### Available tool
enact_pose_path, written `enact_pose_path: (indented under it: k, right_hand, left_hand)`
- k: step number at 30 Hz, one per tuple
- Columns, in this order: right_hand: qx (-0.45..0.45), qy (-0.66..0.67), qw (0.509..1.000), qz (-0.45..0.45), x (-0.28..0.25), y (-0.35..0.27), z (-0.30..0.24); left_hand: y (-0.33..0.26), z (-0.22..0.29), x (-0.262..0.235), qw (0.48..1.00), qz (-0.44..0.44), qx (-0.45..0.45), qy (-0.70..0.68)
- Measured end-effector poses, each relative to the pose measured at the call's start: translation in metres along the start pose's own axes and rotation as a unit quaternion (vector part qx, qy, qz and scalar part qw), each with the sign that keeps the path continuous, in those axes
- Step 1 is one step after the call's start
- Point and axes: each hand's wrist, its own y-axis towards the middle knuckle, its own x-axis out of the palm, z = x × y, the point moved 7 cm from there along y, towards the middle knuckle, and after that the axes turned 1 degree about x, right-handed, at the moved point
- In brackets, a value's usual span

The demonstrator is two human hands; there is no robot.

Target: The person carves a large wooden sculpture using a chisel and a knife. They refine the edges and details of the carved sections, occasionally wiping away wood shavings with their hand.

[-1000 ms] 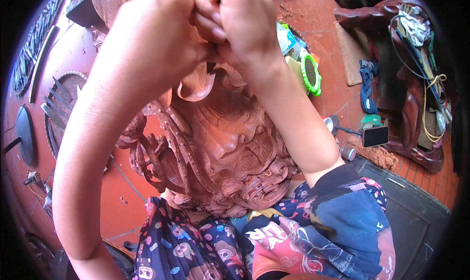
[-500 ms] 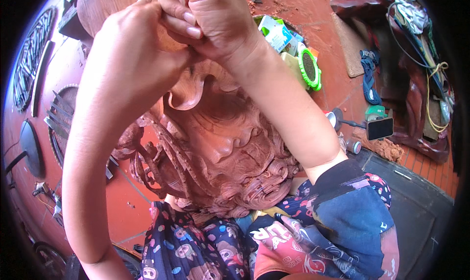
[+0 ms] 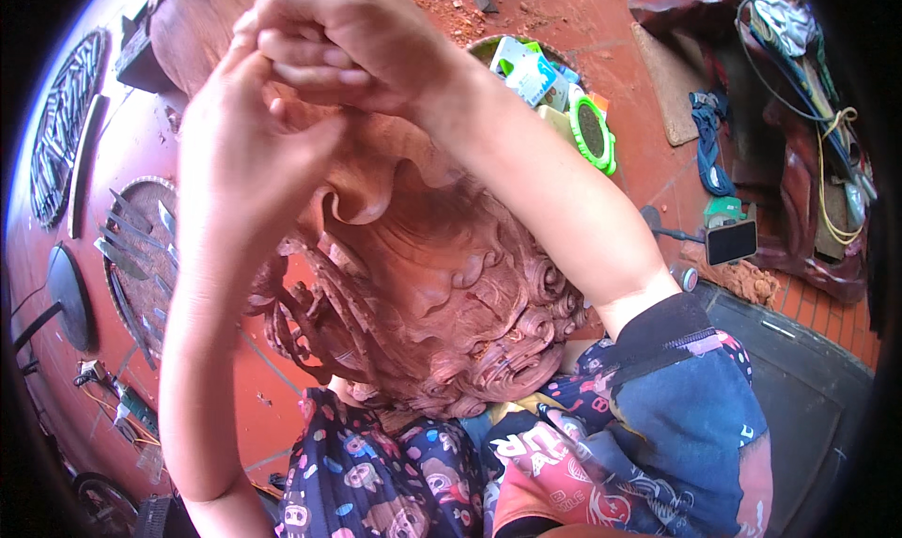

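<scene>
A large reddish-brown wood carving (image 3: 404,247) stands between my legs, with wavy folds, curled shapes and openwork branches cut into it. Both my hands are together over its upper part. My right hand (image 3: 362,45) is closed, its fingers curled inward; whatever it may hold is hidden. Just below and left of it is my left hand (image 3: 249,129), its upper fingers close against the right one. The left thumb stands out over the wood, smeared by motion, and most of the other left fingers are hidden.
Left, a round tray (image 3: 141,186) holds several flat blades, near a black round-based stand (image 3: 70,298) and a corded tool (image 3: 136,406). Right, a basket holds packages and a green-rimmed round brush (image 3: 592,134). A phone on a stand (image 3: 731,243) sits before dark carved furniture (image 3: 799,153).
Both hands have shifted left and slightly down over the carving. The left thumb has come away from the right wrist, and more of the blade tray shows.
</scene>
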Motion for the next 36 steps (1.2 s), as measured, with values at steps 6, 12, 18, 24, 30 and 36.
enact_pose_path:
  k: [6, 12, 18, 24, 30, 36]
  right_hand:
    - [-0.008, -0.020, 1.000, 0.007, 0.006, 0.010, 0.005]
    - [-0.010, -0.088, 0.996, -0.007, 0.005, 0.010, 0.004]
    - [0.015, -0.044, 0.999, -0.005, 0.007, 0.008, 0.006]
    - [-0.022, -0.071, 0.996, 0.048, 0.003, 0.001, 0.001]
    - [-0.114, -0.176, 0.978, 0.023, 0.025, -0.004, -0.013]
    - [-0.126, -0.167, 0.974, 0.084, 0.017, -0.005, -0.008]
  left_hand:
    - [-0.006, -0.020, -0.001, 0.996, 0.024, -0.084, -0.010]
    - [-0.008, -0.019, 0.001, 0.996, 0.040, -0.072, -0.016]
    - [-0.008, -0.008, 0.006, 0.999, -0.002, -0.052, 0.004]
    - [-0.003, 0.002, 0.003, 0.997, -0.027, -0.073, -0.028]
    - [-0.003, -0.036, 0.004, 0.988, -0.047, -0.102, -0.106]
    - [0.003, -0.021, 0.000, 0.995, -0.055, -0.077, -0.031]
